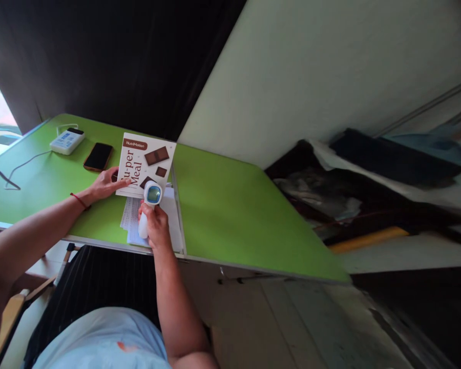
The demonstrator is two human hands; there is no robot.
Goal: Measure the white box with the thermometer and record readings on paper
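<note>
My left hand [107, 183] grips the left edge of a white and brown NutriMotion meal box [142, 166], thumb across its front. The box stands upright on the table, its printed face toward me. In my right hand [157, 223] is a white infrared thermometer [152, 197], fingers wrapped round its handle. Its bluish display faces me, and it overlaps the box's lower right part in this view. Beneath my right hand lie white paper sheets [174, 220], some with print. Whether the thermometer touches the box I cannot tell.
A phone [98, 157] lies dark-screened on the green table [230, 205], left of the box. Beyond it sits a white device [67, 141] with a cable. Dark and pale items [326, 189] are heaped on a shelf at right. A dark panel [111, 61] stands behind the table.
</note>
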